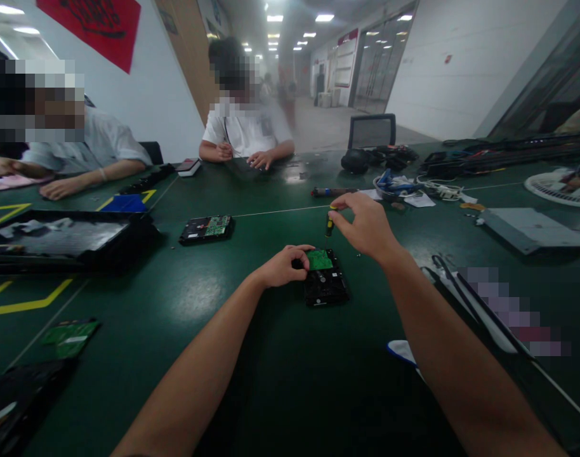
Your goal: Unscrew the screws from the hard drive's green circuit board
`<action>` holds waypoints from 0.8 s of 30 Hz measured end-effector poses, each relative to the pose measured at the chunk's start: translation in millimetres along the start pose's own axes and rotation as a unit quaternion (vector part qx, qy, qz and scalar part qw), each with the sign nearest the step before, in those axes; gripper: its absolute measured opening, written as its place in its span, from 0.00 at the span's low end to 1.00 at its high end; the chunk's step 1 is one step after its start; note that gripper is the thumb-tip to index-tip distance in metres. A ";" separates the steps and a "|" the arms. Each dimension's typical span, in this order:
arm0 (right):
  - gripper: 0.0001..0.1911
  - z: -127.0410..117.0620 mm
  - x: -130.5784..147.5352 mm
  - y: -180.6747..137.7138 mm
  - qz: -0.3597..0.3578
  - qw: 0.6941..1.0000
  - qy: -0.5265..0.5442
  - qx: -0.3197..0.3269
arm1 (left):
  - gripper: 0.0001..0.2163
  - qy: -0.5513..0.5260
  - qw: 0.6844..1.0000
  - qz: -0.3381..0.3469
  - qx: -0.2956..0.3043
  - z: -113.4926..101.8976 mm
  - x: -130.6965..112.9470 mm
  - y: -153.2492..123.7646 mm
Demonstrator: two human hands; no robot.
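A black rectangular hard drive with a green circuit board point(329, 291) lies just right of centre in the frame. The left hand point(286, 266) grips its left edge; the right hand point(366, 225) pinches a slim yellow-and-black screwdriver point(329, 227) upright above the board's far right corner — tip contact is too small to tell. Beneath spreads a glossy dark-green tabletop point(261, 362), with yellow stripes point(30, 306) at left. Two people in white sit at upper left; beyond, a long corridor point(302, 117) runs under bright ceiling lights point(324, 18).
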State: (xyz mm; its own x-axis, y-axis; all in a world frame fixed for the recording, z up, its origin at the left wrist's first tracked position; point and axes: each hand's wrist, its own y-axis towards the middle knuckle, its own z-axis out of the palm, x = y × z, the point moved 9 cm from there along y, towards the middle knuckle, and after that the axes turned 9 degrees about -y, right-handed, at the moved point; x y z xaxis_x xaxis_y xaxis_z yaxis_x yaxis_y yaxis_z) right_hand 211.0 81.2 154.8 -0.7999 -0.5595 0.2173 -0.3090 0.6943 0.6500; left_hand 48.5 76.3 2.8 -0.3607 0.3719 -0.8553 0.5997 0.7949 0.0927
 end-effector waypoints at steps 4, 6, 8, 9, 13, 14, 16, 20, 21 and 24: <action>0.03 0.0 -0.5 0.1 0.004 1.000 -0.002 0.000 | 0.07 0.002 1.000 -0.004 0.003 0.0 -0.3 -0.1; 0.03 0.3 -1.7 0.3 0.010 1.000 0.003 0.002 | 0.07 0.003 1.000 0.001 0.005 0.1 -1.2 -0.2; 0.04 0.9 -1.7 0.4 0.010 1.000 0.007 0.006 | 0.07 0.003 1.000 0.007 0.002 -0.1 -1.8 -0.2; 0.05 1.0 -1.1 0.4 0.006 1.000 0.007 0.007 | 0.06 0.003 1.000 0.009 0.001 -0.3 -1.7 -0.1; 0.04 0.4 1.8 0.0 -0.012 1.000 -0.002 0.003 | 0.07 0.001 1.000 0.004 0.000 -0.1 0.7 0.1; 0.04 0.4 1.8 -0.1 -0.012 1.000 -0.003 0.002 | 0.07 0.001 1.000 0.003 0.001 0.2 1.2 0.1; 0.04 1.0 0.7 -0.3 -0.006 1.000 0.001 0.004 | 0.07 0.000 1.000 0.001 0.002 0.2 1.6 0.0; 0.05 1.4 -1.5 -0.4 0.007 1.000 0.015 0.007 | 0.07 -0.002 1.000 -0.005 0.002 -0.2 2.0 -0.3; 0.05 1.2 -1.3 -0.4 0.005 1.000 0.016 0.007 | 0.07 -0.001 1.000 -0.006 0.003 0.0 2.0 -0.4; 0.04 0.7 0.7 -0.2 -0.007 1.000 0.011 0.008 | 0.07 0.001 1.000 -0.003 0.004 -0.2 1.3 -0.3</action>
State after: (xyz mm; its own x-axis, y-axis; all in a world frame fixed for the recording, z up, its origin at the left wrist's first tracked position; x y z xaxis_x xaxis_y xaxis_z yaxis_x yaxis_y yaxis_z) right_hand 210.2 81.0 154.3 -0.7842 -0.5783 0.2249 -0.3275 0.6936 0.6416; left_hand 47.7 76.6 1.7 -0.3664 0.3685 -0.8544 0.6034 0.7931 0.0833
